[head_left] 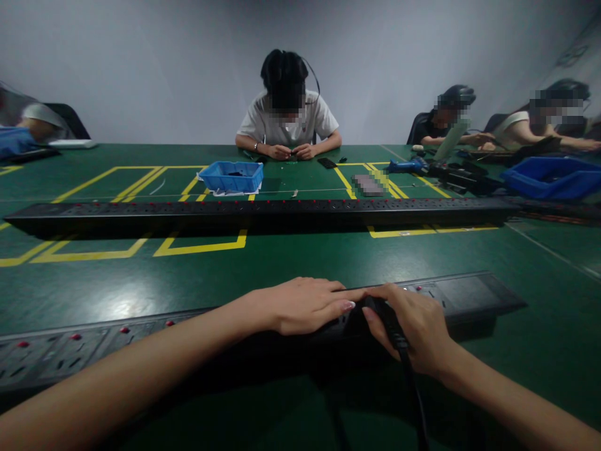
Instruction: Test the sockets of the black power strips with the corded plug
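Black plastic made up the long, red-dotted power strip [462, 295] under your hands, lying lengthwise across the near side of the green-topped desk [300, 258]. Your left hand [305, 307] lay over it, fingers stretched to the right; whether it gripped or merely rested, I could not tell. Your right hand [420, 322] grasped a black moulded plug [385, 318], whose black cord [413, 394] trailed to the near edge of view. You seemed to be working the plug at a socket toward the strip's right end, though your fingers hid whether its pins were in. The next move appeared to call for a steady left hand and a straight line between plug and socket. Farther off, a second long black power strip [282, 210] lay untouched by you.
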`<state>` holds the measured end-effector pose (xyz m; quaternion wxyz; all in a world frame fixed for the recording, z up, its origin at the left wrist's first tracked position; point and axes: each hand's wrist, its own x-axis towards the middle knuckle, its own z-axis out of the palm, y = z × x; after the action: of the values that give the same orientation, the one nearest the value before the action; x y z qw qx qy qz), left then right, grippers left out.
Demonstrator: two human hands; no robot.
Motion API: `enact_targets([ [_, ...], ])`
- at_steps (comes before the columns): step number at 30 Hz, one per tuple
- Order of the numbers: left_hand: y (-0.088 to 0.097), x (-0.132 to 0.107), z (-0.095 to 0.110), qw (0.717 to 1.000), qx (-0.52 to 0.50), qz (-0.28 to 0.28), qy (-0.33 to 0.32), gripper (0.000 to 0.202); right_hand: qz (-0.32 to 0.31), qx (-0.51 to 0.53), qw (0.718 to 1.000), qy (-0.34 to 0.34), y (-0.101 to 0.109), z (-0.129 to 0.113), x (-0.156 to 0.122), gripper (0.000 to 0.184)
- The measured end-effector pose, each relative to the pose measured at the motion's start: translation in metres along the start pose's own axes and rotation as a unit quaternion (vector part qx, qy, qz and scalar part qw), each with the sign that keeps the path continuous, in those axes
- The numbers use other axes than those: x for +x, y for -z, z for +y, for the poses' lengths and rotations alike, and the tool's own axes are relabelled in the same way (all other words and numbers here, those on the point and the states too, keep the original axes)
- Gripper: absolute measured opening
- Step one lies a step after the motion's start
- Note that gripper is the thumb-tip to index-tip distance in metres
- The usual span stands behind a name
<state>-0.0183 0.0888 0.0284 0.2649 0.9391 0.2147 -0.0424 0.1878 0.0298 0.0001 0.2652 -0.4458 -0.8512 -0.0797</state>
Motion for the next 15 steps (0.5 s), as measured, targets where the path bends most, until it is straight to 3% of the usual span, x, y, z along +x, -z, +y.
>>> enact_targets([
  [15,0.0019,-0.0007,-0.0031,1.000,-0.002,0.002,-0.025,0.046,-0.003,0.000,1.000,0.009,0.0030,0.0001,0.0014,0.015],
])
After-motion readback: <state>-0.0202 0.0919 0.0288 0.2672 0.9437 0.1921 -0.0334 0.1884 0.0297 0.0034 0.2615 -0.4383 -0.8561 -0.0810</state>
